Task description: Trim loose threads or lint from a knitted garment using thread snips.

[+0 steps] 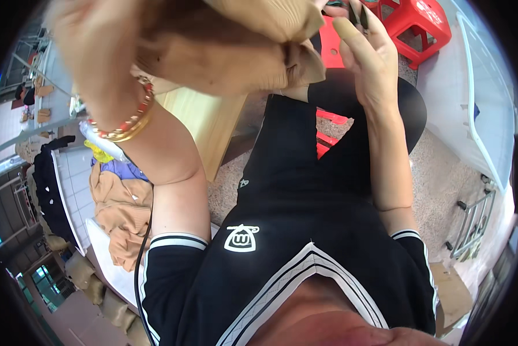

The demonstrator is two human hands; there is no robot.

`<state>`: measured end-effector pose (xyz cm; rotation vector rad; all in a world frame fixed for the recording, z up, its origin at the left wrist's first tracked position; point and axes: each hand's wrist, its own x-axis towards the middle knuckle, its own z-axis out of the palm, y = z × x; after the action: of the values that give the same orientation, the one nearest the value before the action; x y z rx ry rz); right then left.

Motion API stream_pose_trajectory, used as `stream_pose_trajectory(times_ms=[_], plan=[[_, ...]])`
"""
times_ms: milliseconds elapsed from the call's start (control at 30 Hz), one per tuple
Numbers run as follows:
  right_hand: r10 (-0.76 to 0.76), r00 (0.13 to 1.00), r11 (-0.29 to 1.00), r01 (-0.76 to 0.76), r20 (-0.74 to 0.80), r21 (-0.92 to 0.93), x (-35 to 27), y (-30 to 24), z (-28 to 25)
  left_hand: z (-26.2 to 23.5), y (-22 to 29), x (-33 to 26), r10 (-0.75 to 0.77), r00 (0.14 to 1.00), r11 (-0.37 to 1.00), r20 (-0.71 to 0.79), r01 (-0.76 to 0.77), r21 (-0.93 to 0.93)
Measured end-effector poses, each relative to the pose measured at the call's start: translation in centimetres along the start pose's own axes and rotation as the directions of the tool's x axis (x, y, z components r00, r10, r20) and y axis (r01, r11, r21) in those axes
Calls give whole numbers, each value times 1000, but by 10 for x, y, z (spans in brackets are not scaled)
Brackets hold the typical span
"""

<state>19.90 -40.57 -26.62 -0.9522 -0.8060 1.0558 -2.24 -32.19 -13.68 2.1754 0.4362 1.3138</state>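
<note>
head view: my left hand (91, 63), upper left of the frame, grasps the tan garment (236, 52) at top centre. my right hand (368, 55), upper right, pinches 1 small dark tool (360, 14) beside it. i'd keep the fabric taut, i judge.

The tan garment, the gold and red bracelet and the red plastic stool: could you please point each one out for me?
tan garment (230, 52), head view, on the bunched fabric held up near the camera.
gold and red bracelet (129, 124), head view, on the beads at the left wrist.
red plastic stool (417, 23), head view, on its seat top.
</note>
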Motion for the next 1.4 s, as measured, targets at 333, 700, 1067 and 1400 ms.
stream_pose_trajectory(times_ms=[333,700,1067,1400], plan=[[167,985,978,-162,31,-129,-28,46,-26,63,-73,-145,-221,943,929,249,126,348],[595,783,801,-597,184,-49,-64,63,-39,87,-39,-168,-47,996,979,-81,63,196],[-212,967,760,253,140,-599,-48,-40,-90,140,-93,-140,209,923,966,-322,-143,217],[-781,624,426,551,16,-718,-88,-163,-201,161,-38,-110,-89,995,986,43,82,143]])
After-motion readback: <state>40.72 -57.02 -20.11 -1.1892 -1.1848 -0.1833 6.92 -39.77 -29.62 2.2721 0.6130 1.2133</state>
